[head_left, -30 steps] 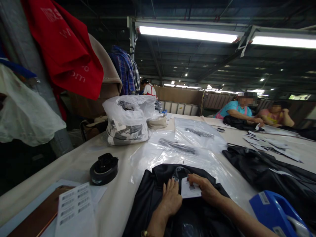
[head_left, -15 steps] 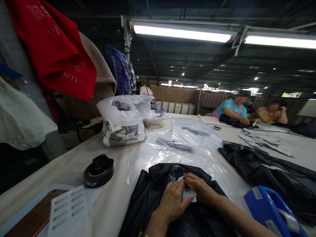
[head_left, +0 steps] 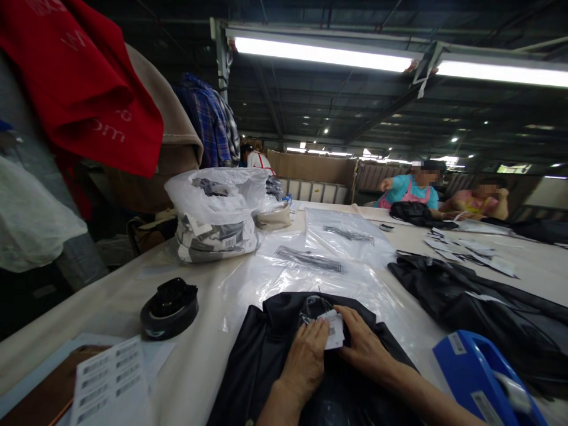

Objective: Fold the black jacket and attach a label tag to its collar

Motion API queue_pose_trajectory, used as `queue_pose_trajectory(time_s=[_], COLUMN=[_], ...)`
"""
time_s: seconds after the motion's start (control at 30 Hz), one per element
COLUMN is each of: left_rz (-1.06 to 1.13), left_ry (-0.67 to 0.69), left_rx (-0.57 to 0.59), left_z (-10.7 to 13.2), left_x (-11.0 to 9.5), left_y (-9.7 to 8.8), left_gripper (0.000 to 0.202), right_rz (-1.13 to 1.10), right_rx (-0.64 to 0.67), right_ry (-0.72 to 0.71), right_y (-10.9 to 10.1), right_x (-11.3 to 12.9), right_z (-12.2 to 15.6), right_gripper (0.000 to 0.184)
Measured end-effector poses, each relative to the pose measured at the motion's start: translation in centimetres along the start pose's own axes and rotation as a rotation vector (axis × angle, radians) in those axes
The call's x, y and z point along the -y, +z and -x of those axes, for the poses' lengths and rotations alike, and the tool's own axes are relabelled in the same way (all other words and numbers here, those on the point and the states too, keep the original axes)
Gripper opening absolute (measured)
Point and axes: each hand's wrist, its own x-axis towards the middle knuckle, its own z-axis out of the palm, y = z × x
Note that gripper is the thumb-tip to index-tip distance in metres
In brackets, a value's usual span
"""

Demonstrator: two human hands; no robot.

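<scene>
A black garment [head_left: 261, 355] lies in front of me, its collar end pointing away. On its upper middle is a white paper hang tag [head_left: 333, 330] with small print. My left hand [head_left: 306, 355] has its bent fingers closed on the tag's left edge. From the other side, my right hand [head_left: 361, 343] pinches the tag's right edge between thumb and fingers. A clear, shiny plastic piece [head_left: 316, 307] sits at the garment's neck, just beyond the tag. My palms rest close to the black cloth.
Clear plastic bags [head_left: 310, 260] lie beyond the garment. A blue tape dispenser [head_left: 470, 367] and another black garment [head_left: 479, 302] are at right. At left are a black tape roll [head_left: 171, 307], a barcode label sheet [head_left: 113, 381] and a filled white bag [head_left: 217, 219]. Two people sit across the table.
The tag now lies flatter and faces up between my hands; my right fingers have spread along its edge. Across the table, the co-worker in blue has raised an arm.
</scene>
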Motion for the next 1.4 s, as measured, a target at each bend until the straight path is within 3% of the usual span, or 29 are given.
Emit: queue_pose_trajectory(time_s=[0.07, 0.17, 0.43, 0.57, 0.7, 0.87, 1.0, 1.07, 1.2, 1.3, 1.4], left_rz=[-0.006, -0.043, -0.094, -0.102, -0.060, -0.043, -0.038, -0.004, 0.076, 0.051, -0.028], left_ry=[-0.018, -0.054, -0.125, -0.192, -0.139, -0.117, -0.114, -0.135, -0.218, -0.272, -0.291], left_rx=[-0.032, -0.071, 0.001, -0.029, 0.063, 0.092, 0.094, 0.112, 0.174, 0.194, 0.242], left_z=[-0.1, -0.2, 0.2, 0.5, 1.0, 1.4, 1.6, 1.5, 1.2, 1.0, 1.4], left_x=[0.0, 0.0, 0.0, 0.0, -0.2, -0.3, -0.4, -0.4, -0.5, -0.6, -1.2], left_y=[-0.1, -0.3, -0.1, -0.5, -1.0, -0.9, -0.7, -0.8, -1.5, -2.0, -2.5], left_gripper=[0.053, 0.052, 0.048, 0.051, 0.052, 0.057, 0.062, 0.065, 0.074, 0.068, 0.061], right_rz=[0.010, 0.025, 0.066, 0.086, 0.071, 0.008, -0.037, -0.025, 0.177, 0.308, 0.363], right_rx=[0.024, 0.033, -0.028, -0.028, -0.057, 0.082, 0.156, 0.153, 0.071, 0.010, -0.039], right_ry=[0.095, 0.106, 0.111, 0.123, 0.094, 0.090, 0.003, -0.089, -0.305, -0.361, -0.396], right_y=[0.2, 0.6, 1.0, 1.4, 1.8, 0.2, -1.3, -0.6, 3.1, 5.1, 5.5], right_x=[0.4, 0.9, 0.9, 0.7, 0.7, 0.2, 0.6, 1.0, 1.3, 0.9, 0.5], right_z=[0.4, 0.5, -0.1, 0.2, 0.4, 0.0, -0.3, 0.1, 1.5, 2.3, 2.5], right_gripper=[0.080, 0.085, 0.080, 0.081, 0.070, 0.070, 0.060, 0.053, 0.050, 0.050, 0.051])
